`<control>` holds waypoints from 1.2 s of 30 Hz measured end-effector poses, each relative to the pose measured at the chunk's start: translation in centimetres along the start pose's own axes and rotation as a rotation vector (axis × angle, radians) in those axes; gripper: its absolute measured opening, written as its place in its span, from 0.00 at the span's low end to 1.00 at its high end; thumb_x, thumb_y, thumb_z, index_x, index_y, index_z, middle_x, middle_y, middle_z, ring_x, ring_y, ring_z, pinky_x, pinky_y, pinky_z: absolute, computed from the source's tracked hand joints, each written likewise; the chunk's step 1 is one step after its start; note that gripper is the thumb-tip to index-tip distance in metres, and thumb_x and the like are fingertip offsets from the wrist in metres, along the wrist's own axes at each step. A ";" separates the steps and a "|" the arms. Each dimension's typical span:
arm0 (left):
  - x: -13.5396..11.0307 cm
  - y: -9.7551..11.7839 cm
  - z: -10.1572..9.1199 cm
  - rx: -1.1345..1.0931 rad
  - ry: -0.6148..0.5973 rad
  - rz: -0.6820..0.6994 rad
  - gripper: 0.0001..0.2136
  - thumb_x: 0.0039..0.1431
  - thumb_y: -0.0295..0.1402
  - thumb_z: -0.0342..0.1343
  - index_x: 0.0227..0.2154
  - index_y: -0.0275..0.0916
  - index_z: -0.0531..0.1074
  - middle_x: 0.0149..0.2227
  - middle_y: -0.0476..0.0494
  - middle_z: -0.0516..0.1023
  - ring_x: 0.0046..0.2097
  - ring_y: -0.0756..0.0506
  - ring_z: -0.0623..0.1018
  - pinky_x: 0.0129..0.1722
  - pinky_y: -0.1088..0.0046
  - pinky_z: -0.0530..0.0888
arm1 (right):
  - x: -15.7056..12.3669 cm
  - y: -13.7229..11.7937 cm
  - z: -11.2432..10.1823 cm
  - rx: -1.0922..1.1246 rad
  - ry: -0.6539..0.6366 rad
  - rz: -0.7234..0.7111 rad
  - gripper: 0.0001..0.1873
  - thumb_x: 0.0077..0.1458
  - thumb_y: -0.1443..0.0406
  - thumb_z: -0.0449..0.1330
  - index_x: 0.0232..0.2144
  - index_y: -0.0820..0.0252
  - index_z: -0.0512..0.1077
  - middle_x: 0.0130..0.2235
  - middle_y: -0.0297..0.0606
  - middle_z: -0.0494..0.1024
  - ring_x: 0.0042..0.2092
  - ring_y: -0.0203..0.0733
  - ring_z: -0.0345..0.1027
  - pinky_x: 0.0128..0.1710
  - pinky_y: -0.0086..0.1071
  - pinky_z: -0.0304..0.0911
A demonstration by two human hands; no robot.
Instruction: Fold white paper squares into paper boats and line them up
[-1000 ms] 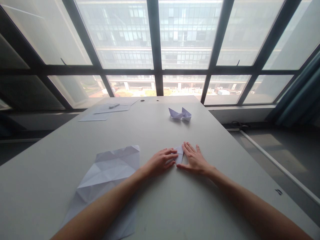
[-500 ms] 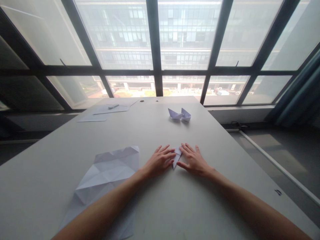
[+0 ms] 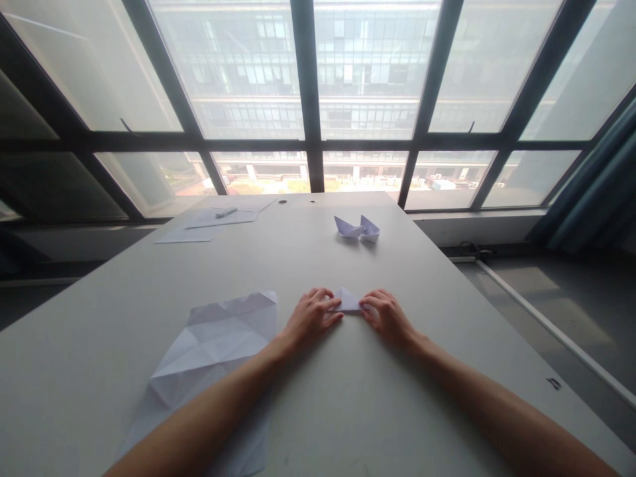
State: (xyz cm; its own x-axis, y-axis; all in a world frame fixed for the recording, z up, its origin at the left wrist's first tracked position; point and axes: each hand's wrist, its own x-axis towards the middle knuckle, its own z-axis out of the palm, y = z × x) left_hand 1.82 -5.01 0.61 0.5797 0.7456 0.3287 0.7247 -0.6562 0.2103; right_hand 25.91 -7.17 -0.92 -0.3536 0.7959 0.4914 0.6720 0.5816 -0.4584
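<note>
A small folded piece of white paper (image 3: 348, 300), triangular with its point away from me, lies low over the table between my hands. My left hand (image 3: 313, 315) grips its left corner, fingers bent over it and thumb on the near side. At the right corner, my right hand (image 3: 386, 317) pinches the paper between thumb and curled fingers. Beyond the hands sits a folded paper boat (image 3: 356, 230) with two raised pointed ends. To the left, partly under my left forearm, a creased, unfolded sheet of paper (image 3: 213, 344) rests on another sheet.
The white table (image 3: 437, 397) runs forward to large windows. Flat paper sheets (image 3: 199, 228) lie at its far left, with a small white object (image 3: 226, 212) on top. A dark mark (image 3: 553, 383) is near the right edge. A blue curtain (image 3: 591, 179) hangs at right.
The folded paper has turned, from a point facing me to a flat edge facing me. My hands went from spread fingers beside it to gripping its two corners.
</note>
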 end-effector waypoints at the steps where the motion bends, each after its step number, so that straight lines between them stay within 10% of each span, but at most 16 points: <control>1: 0.0 0.0 0.0 -0.006 -0.001 -0.003 0.13 0.62 0.39 0.59 0.49 0.47 0.75 0.49 0.44 0.74 0.50 0.41 0.72 0.52 0.61 0.69 | 0.0 0.0 0.0 0.006 0.000 -0.008 0.09 0.57 0.73 0.60 0.38 0.56 0.76 0.38 0.38 0.79 0.42 0.45 0.69 0.49 0.41 0.63; 36: 0.0 0.7 0.4 -0.316 0.105 0.031 0.17 0.70 0.34 0.47 0.59 0.44 0.66 0.41 0.46 0.81 0.42 0.45 0.79 0.49 0.64 0.70 | -0.1 -0.3 -0.2 0.188 0.241 0.007 0.25 0.59 0.70 0.57 0.58 0.53 0.64 0.46 0.41 0.78 0.50 0.48 0.71 0.54 0.47 0.63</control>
State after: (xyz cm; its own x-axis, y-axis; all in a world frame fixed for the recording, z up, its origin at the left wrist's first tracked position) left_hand 2.46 -5.38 0.38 0.5462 0.7191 0.4295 0.5461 -0.6946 0.4683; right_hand 25.90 -7.43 -0.63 -0.1697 0.7507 0.6385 0.5337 0.6147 -0.5808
